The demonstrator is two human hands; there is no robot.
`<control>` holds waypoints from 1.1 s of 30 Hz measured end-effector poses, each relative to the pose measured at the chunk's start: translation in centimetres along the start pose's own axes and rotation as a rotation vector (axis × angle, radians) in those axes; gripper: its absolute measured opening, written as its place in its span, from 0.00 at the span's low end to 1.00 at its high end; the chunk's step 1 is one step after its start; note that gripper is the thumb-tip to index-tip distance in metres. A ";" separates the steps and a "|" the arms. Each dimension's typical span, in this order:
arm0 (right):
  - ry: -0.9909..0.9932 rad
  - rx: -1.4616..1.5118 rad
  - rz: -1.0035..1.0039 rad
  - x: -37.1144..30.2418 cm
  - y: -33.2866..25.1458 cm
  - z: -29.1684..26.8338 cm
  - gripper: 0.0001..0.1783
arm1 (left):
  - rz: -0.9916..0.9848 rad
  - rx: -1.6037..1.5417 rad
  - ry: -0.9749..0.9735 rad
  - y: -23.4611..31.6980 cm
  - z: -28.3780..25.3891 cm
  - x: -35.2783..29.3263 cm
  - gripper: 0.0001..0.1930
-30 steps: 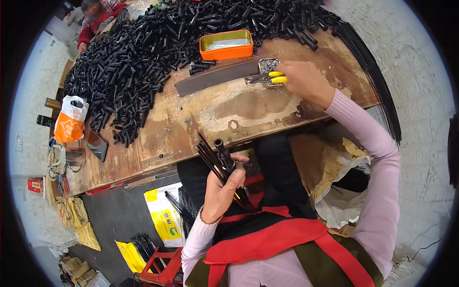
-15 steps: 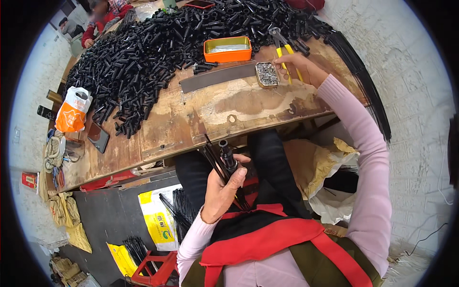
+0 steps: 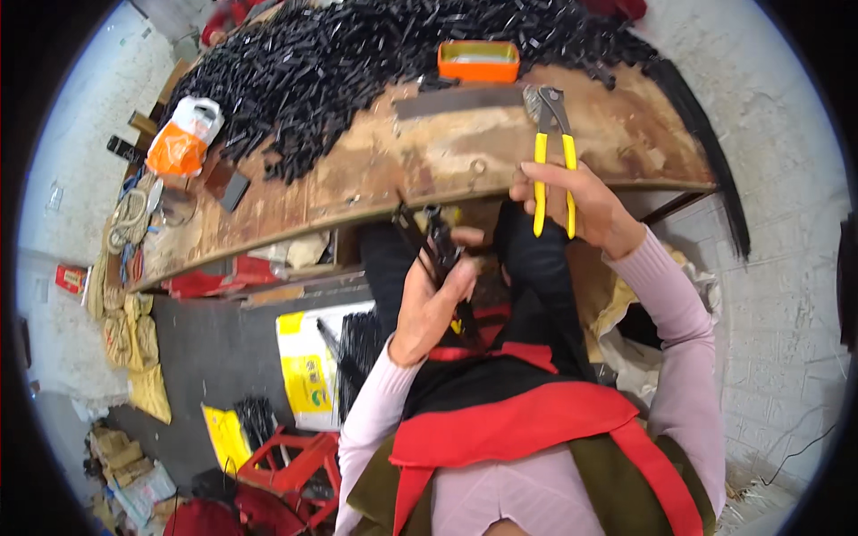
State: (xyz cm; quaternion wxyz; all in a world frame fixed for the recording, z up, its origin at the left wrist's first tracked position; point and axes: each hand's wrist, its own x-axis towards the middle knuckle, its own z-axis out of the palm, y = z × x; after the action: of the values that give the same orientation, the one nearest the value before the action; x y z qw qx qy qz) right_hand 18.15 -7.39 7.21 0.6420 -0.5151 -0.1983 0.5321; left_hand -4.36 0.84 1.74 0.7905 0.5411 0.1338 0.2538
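My right hand, raised over the table's front edge, is closed on the yellow handles of a pair of pliers. The pliers stand with their metal head pointing away from me and the handles apart. In front of my lap, my left hand wraps round a black tubular part and several thin black rods, all pointing up and away. Their lower ends pass behind my fingers. Behind the pliers' head, a small tin of metal bits is partly covered.
A big heap of black tubular parts spreads across the wooden table. An orange tin and a grey strip lie before it. At the left are a plastic bag and a phone. Long black rods hang over the right edge.
My right hand has drawn the pliers back from beside the small tin toward me. The left hand keeps its hold. The whole view has shifted, so the table sits higher and further right.
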 end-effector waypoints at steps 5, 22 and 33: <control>-0.160 -0.236 -0.273 -3.6 4.9 4.6 0.10 | 0.123 -0.065 -0.096 0.4 0.7 -0.6 0.37; -0.176 -0.025 -0.303 -4.7 7.4 6.6 0.11 | 0.104 0.082 -0.133 0.9 0.2 -0.9 0.41; -0.145 -0.046 -0.418 -4.1 8.1 6.9 0.07 | 0.105 0.091 -0.100 0.9 0.0 -0.4 0.40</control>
State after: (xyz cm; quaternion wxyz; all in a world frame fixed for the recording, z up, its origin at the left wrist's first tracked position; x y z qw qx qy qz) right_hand 7.32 -8.74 4.06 0.7105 -0.4378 -0.3584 0.4185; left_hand -4.92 0.83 2.55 0.7564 0.5947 0.0769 0.2613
